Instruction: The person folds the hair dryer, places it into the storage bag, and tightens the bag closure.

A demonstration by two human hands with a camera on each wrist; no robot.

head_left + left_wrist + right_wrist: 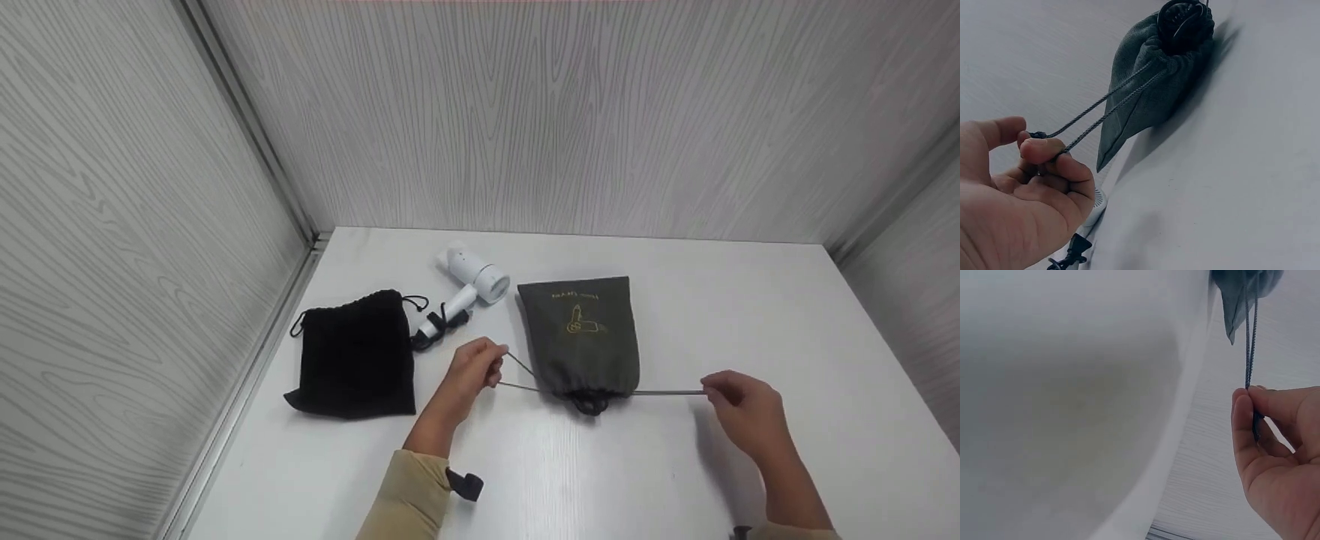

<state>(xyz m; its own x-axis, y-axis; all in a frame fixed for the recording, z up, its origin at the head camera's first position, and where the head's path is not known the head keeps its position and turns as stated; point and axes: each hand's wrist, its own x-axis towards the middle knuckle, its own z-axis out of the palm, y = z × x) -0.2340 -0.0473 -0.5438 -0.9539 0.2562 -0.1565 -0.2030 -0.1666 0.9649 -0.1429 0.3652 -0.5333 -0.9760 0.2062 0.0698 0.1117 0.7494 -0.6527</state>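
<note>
A dark grey drawstring pouch (581, 337) with a yellow hair dryer drawing lies on the white table, its gathered mouth toward me. A coil of black cord (590, 405) pokes out of that mouth, which is bunched around it. My left hand (474, 369) pinches the left drawstring loop (1100, 115), its two strands spread between thumb and fingers. On the other side my right hand (742, 409) pinches the right drawstring (1250, 349) between thumb and forefinger, the knotted end hanging inside the fingers. Both strings are stretched taut, away from the pouch.
A black drawstring pouch (358, 356) lies flat at the left. Between the pouches, toward the back, is a white hair dryer (474, 274) with a folded handle and a bundled black cord (439, 322). Grey wood-patterned panels (525, 112) wall the table's back and sides.
</note>
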